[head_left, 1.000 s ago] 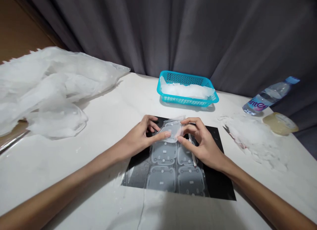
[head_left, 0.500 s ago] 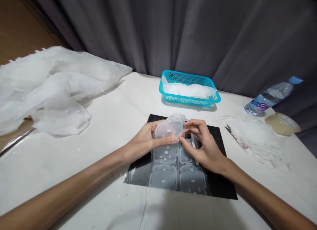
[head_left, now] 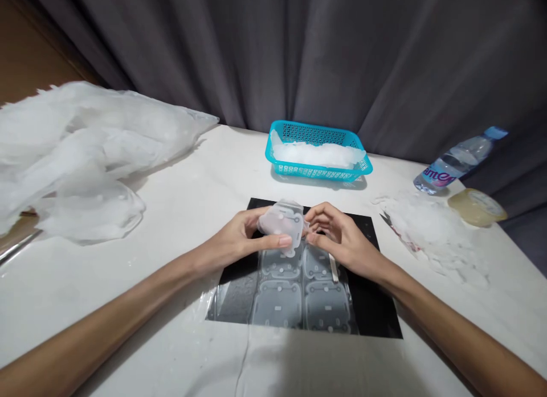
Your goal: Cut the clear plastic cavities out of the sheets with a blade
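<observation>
My left hand grips a thin translucent plastic piece with rounded corners and small cut-outs, thumb on its face and fingers behind. At the piece's right edge, my right hand pinches with thumb and fingertips; the exact bit between them is hard to make out. Below both hands lies a black mat, with several similar translucent pieces in a clear sheet on it. A slim whitish stick shows under my right hand; whether it is held or lying there, I cannot tell.
Behind the mat stands a blue basket with white translucent pieces in it. A big heap of plastic bags fills the left. On the right are scraps, a dark-bladed tool, a water bottle and a tape roll.
The plastic piece has tilted in my left hand, its lower right corner now pointing down. My right fingertips stay at its edge. The whole view has shifted slightly.
</observation>
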`<act>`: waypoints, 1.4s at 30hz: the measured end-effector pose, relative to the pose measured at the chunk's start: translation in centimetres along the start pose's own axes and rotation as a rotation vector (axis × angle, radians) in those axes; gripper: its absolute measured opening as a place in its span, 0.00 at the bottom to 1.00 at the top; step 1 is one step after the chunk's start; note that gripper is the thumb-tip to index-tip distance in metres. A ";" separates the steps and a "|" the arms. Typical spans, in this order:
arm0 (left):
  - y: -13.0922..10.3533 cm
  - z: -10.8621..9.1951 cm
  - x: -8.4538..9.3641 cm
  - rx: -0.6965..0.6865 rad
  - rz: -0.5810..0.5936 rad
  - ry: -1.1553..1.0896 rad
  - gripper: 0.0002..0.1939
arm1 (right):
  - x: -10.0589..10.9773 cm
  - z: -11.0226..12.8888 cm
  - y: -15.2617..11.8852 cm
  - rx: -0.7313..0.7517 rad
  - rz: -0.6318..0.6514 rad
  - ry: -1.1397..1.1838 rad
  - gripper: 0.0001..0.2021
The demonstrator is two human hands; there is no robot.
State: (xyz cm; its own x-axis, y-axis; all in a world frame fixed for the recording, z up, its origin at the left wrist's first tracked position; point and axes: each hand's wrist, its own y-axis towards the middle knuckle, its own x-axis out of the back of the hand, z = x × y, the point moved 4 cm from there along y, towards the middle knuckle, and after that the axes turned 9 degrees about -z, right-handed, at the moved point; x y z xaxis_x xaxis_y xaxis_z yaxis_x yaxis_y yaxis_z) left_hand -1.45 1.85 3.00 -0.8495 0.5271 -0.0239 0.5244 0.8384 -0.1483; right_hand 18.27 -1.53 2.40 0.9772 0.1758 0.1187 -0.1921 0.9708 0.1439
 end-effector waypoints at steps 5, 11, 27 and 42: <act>0.0 0.1 -0.4 0.025 -0.053 -0.019 0.12 | -0.2 0.8 0.0 -0.018 0.043 -0.008 0.07; 0.3 0.8 -0.4 -0.005 -0.139 -0.079 0.14 | 0.0 2.0 -0.2 0.099 0.000 -0.191 0.08; -0.3 2.1 -1.7 0.126 -0.044 -0.153 0.15 | 0.1 0.7 -0.3 0.351 -0.239 -0.599 0.06; -0.5 1.7 -2.5 -0.011 0.144 0.146 0.14 | 0.6 2.7 0.3 0.177 0.226 -0.251 0.13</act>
State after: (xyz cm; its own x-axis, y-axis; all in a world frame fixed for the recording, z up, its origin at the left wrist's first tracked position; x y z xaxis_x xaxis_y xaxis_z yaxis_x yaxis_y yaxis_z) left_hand 0.31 -0.17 1.50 -0.7489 0.6552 0.0993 0.6410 0.7542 -0.1425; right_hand 18.56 -1.55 5.17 0.8601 0.3152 0.4010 -0.4342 0.8650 0.2514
